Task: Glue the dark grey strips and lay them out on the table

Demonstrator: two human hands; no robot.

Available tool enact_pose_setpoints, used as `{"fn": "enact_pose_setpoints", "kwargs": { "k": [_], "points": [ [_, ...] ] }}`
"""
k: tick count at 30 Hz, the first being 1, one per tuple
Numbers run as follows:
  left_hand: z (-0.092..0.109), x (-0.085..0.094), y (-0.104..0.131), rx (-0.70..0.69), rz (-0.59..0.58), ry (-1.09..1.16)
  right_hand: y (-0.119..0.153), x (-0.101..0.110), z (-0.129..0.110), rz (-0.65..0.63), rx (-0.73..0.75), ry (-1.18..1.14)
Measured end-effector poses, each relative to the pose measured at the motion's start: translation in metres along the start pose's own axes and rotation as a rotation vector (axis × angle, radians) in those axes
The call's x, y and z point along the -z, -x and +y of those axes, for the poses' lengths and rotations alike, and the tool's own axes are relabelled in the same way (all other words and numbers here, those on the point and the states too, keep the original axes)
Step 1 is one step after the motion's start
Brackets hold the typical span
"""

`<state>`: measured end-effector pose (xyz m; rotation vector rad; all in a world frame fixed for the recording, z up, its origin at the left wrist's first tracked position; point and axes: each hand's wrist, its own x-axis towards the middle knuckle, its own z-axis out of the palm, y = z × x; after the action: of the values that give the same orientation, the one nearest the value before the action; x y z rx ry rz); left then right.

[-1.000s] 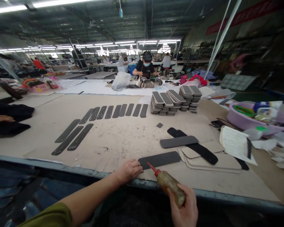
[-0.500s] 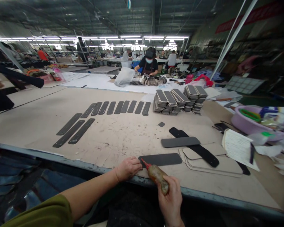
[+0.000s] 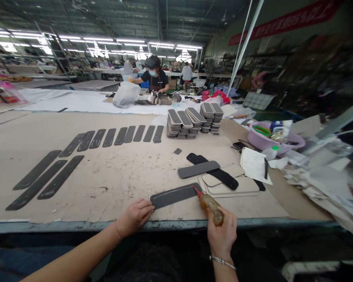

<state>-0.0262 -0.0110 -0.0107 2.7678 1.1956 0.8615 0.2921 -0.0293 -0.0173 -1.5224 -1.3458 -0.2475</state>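
Observation:
A dark grey strip (image 3: 175, 196) lies near the table's front edge, with a thin shiny line along its upper side. My left hand (image 3: 137, 214) pinches the strip's left end. My right hand (image 3: 222, 231) is wrapped round a yellowish-brown glue bottle (image 3: 211, 207), whose red nozzle (image 3: 197, 191) touches the strip's right end. Just behind lie another grey strip (image 3: 194, 169) and black pieces (image 3: 228, 179) on beige panels (image 3: 247, 188). Several grey strips with glossy marks (image 3: 98, 138) are spread in a row at the left and middle.
Stacks of grey pieces (image 3: 182, 123) stand at the back of the table (image 3: 111, 176). To the right are a notebook (image 3: 254, 164) and a purple basin (image 3: 260, 143) with items in it. A person in black (image 3: 155, 80) works across the table.
The view has turned to the right. The nozzle has gone from the strip's left end to its right end, and a shiny line now shows on the strip, which is tilted more.

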Motion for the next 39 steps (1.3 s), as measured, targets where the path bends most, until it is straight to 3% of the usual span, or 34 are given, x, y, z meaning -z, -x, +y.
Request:
{"fn": "enact_pose_setpoints", "kwargs": {
  "k": [6,9,11,16,21,35,39],
  "points": [
    [-0.002,-0.004,0.004,0.021,-0.026,-0.016,-0.002,0.002,0.007,0.056,-0.033,0.054],
    [0.000,-0.003,0.003,0.024,-0.021,-0.040,0.006,0.004,0.004,0.052,-0.184,0.007],
    [0.001,-0.002,0.003,0.017,-0.030,-0.046,0.013,0.004,-0.004,-0.019,-0.264,-0.119],
    [0.004,-0.001,0.000,0.027,-0.046,-0.059,0.032,-0.007,-0.042,-0.252,-0.070,-0.392],
    [0.006,0.001,-0.002,0.049,-0.070,-0.073,0.039,-0.016,-0.066,-0.351,0.043,-0.449],
    [0.008,0.003,-0.005,0.045,-0.038,-0.050,0.035,0.011,-0.066,-0.380,0.052,-0.425],
    [0.007,0.001,-0.004,0.043,-0.020,-0.069,0.025,0.017,-0.051,-0.290,0.029,-0.333]
  ]
}}
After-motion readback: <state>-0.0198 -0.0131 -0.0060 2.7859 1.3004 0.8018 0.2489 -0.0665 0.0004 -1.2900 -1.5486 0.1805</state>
